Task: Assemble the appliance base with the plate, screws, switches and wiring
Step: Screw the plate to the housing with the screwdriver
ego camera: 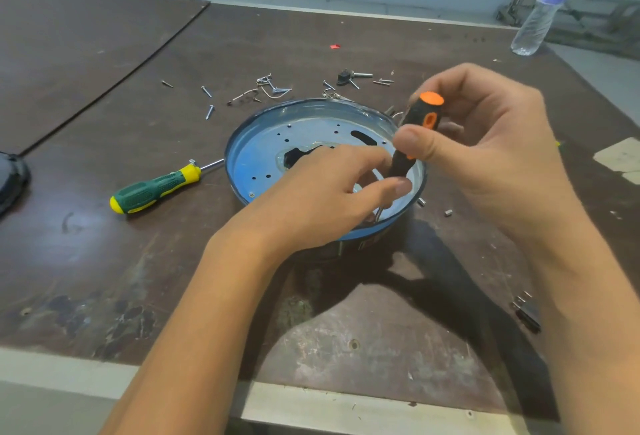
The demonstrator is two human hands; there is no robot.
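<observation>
A round appliance base with a blue-filmed metal plate sits in the middle of the brown table. The plate has small holes and dark cut-outs. My right hand grips a black and orange screwdriver, held nearly upright with its tip down at the plate's near right rim. My left hand lies over the plate's near side, thumb and forefinger pinching the screwdriver's shaft low down. The tip and any screw under it are hidden by my fingers. Loose screws lie scattered behind the base.
A green and yellow screwdriver lies left of the base, its shaft touching the rim. A water bottle stands at the far right. A dark round part sits at the left edge. Small black clips lie near right.
</observation>
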